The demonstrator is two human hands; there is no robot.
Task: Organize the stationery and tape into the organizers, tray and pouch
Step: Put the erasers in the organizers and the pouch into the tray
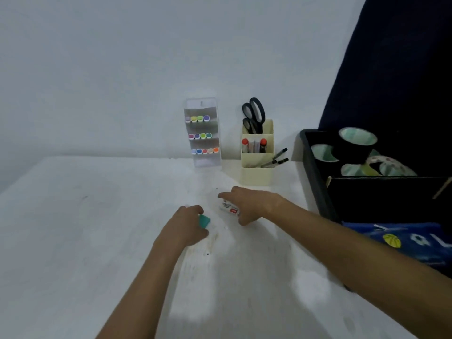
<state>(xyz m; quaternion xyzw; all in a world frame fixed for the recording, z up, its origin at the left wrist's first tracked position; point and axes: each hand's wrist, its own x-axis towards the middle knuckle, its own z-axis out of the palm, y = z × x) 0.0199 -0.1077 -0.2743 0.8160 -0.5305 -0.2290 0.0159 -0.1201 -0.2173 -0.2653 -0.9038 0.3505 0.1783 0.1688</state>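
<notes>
Over the white desk [97,228], the left hand [186,226] curled its fingers [198,209] around a small green eraser [204,221], while the right hand [252,204] closed thumb and fingers on a white eraser with a red label [229,208]. Beyond the fingertips stood a clear marker organizer [204,133] and a cream pen holder [256,165] with scissors [254,113]; right of them sat a black tray [315,174] of tape rolls [357,145] and a blue pouch [411,238].

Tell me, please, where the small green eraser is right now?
The small green eraser sits mid-table in the left hand, just left of the white eraser.
</notes>
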